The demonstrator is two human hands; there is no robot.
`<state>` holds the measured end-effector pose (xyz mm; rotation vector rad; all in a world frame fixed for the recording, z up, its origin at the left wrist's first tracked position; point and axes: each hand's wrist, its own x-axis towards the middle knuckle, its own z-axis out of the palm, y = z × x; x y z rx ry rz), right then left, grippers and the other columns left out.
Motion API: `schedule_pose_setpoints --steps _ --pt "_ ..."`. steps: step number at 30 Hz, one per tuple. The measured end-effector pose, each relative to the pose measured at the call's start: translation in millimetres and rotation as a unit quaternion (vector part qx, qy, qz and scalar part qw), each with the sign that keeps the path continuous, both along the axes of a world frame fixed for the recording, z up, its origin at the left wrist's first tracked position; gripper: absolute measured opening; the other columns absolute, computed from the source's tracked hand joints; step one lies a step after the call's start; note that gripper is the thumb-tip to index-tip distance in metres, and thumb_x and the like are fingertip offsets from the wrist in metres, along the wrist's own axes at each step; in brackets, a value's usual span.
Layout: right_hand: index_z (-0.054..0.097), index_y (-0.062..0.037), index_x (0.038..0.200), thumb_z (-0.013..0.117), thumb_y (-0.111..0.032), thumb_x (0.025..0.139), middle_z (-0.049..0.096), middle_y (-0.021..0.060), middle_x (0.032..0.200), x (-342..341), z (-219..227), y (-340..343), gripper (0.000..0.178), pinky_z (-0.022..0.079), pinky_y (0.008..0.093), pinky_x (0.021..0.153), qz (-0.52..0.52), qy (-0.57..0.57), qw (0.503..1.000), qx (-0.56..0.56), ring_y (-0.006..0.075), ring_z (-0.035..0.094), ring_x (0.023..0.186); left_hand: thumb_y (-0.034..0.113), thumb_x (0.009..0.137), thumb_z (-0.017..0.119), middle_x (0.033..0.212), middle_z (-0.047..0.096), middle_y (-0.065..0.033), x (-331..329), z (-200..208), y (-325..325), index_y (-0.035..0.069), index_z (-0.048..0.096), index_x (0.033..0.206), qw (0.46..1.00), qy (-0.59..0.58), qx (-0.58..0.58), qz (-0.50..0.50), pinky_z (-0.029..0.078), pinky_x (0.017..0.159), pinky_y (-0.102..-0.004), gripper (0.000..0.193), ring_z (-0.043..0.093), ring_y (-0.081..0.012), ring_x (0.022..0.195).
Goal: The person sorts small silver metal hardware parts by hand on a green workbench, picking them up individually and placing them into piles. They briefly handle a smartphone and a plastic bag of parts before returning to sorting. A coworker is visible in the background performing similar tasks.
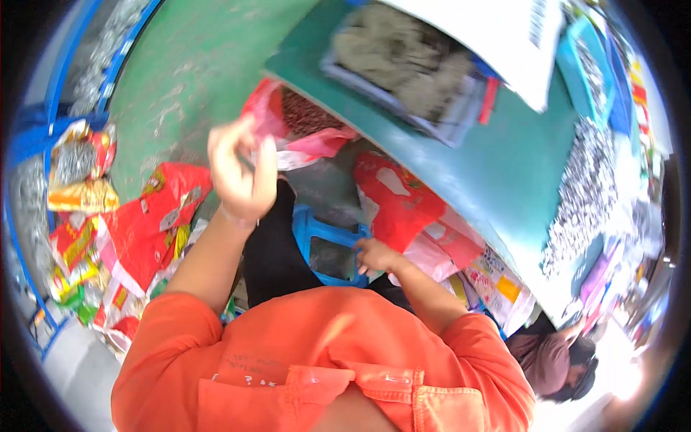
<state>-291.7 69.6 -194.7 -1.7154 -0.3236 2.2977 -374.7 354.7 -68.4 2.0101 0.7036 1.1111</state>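
Observation:
My left hand [245, 173] is raised, its thumb and bent fingers apart with nothing visible between them; motion smears it slightly. Just beyond its fingertips is a red and pink bag [266, 108], opened to show many small dark reddish pieces [306, 115]. Lower down, between my legs and the table, stands a blue plastic stool [337, 232]. My right hand [378, 257] has its fingers curled at the stool's right edge and appears to grip it. A red and white bag [396, 205] lies beneath the table edge, beyond that hand.
A green-topped table [511, 169] spans the right, bearing a grey-blue tray [450, 119] of greyish material, a white bag [497, 43] and a heap of small grey-white pieces [586, 194]. Crumpled red packaging [155, 223] lies left. Another person [543, 360] is at lower right.

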Motion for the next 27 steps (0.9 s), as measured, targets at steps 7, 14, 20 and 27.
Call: schedule_pose_setpoints --steps 7,14,20,27 --pt "0.065 0.0026 0.099 0.052 -0.010 0.073 0.061 0.0241 0.104 -35 -13 -72 0.032 0.048 0.0426 0.080 0.380 -0.092 0.908 0.148 0.0352 0.060 0.097 -0.001 0.070 0.065 0.077 0.056 -0.0097 101 61 -107 0.000 0.054 0.103 0.915 -0.006 0.056 -0.399 0.043 0.053 -0.0291 0.035 0.052 -0.0204 0.060" --pt "0.066 0.0003 0.099 0.049 -0.009 0.075 0.061 0.0200 0.107 -60 -81 -143 0.031 0.047 0.0410 0.081 0.301 -0.123 0.933 0.157 0.0324 0.059 0.100 0.003 0.079 0.062 0.068 0.053 -0.0061 188 47 -148 0.001 0.056 0.097 0.886 0.148 0.113 -0.424 0.040 0.047 -0.0261 0.019 0.049 -0.0149 0.049" --pt "0.066 -0.0003 0.100 0.049 -0.010 0.076 0.061 0.0196 0.107 -69 -114 -138 0.030 0.047 0.0410 0.081 0.238 -0.133 0.942 0.197 0.0322 0.059 0.100 0.006 0.078 0.063 0.066 0.054 -0.0084 197 37 -159 0.003 0.059 0.089 0.904 0.208 0.142 -0.345 0.042 0.047 -0.0283 0.012 0.053 -0.0198 0.051" --pt "0.065 -0.0009 0.101 0.049 -0.010 0.076 0.061 0.0190 0.108 -78 -136 -120 0.030 0.047 0.0409 0.082 0.180 -0.127 0.951 0.217 0.0320 0.059 0.100 -0.001 0.076 0.061 0.058 0.048 -0.0053 197 43 -162 0.000 0.058 0.088 0.901 0.212 0.129 -0.356 0.035 0.042 -0.0250 0.013 0.046 -0.0143 0.044"
